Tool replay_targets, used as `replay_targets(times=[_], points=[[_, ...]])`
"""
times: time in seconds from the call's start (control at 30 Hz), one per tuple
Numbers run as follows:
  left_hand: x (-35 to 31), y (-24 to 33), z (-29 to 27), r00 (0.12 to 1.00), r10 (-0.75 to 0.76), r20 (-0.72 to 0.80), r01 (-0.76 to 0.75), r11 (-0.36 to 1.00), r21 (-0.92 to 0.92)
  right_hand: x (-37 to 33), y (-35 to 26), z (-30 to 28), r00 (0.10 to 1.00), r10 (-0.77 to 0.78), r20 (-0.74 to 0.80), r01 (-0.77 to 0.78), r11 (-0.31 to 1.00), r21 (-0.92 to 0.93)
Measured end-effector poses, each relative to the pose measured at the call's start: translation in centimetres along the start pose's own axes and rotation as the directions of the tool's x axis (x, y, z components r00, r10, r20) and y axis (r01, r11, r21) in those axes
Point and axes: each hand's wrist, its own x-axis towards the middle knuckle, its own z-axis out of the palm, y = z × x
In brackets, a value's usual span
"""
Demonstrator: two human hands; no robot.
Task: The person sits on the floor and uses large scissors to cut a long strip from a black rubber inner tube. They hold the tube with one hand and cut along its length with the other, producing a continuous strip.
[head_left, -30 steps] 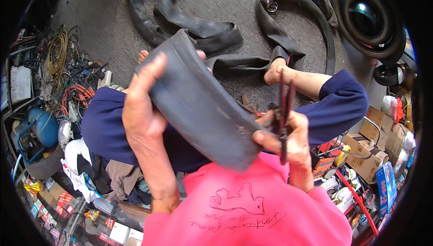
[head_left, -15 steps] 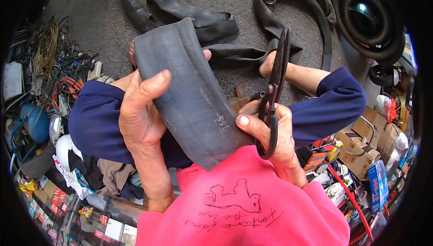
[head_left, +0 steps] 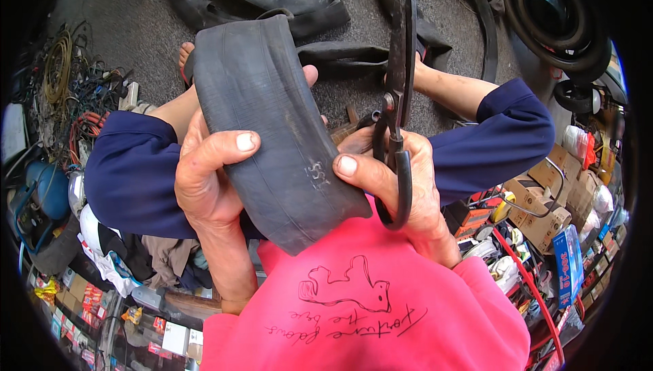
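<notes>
Floor [head_left: 126,44], grey and rough, bears loose black tubes [head_left: 272,5] at its far side. Pink shirt [head_left: 435,296] occupies near centre. Rubber piece [head_left: 262,119], wide and black, located centrally, partly over the shirt. Scissors [head_left: 401,51] right of it, blades pointing far. Left hand [head_left: 207,177]: closed on rubber piece, thumb on top. Right hand [head_left: 423,174]: fingers curled around scissors handles, thumb on rubber piece's right edge.

Matt black rubber piece [head_left: 265,112], smooth-looking

Cardboard boxes [head_left: 534,227] near a blue box [head_left: 568,262]
</notes>
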Motion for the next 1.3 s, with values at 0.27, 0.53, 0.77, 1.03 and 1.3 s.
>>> replay_targets(times=[0.27,0.53,0.77,1.03,1.3], points=[[-0.3,-1.1,1.0,0.996,0.028,-0.09,-0.034,0.998,-0.061,0.5,0.1,-0.3,0.999,-0.022,-0.023,0.022,1.0,0.015],[-2.9,-2.6,4.9,0.956,0.104,-0.276,-0.1,0.995,0.026,0.7,0.4,0.0,1.0,-0.016,-0.015,0.017,0.996,0.089],[-5.4,-2.9,3.3,0.966,0.033,-0.258,0.083,0.901,0.426,1.0,0.8,0.2,0.991,-0.126,-0.042,0.128,0.989,0.071],[-4.1,-2.9,1.4,0.986,0.121,-0.112,-0.125,0.992,-0.029,1.2,-0.4,-0.7,0.985,-0.147,0.088,0.142,0.988,0.06],[-5.0,-3.1,1.0,0.941,0.159,-0.299,-0.131,0.985,0.11,1.1,-0.2,-0.5,0.991,-0.102,0.084,0.107,0.993,-0.055]])
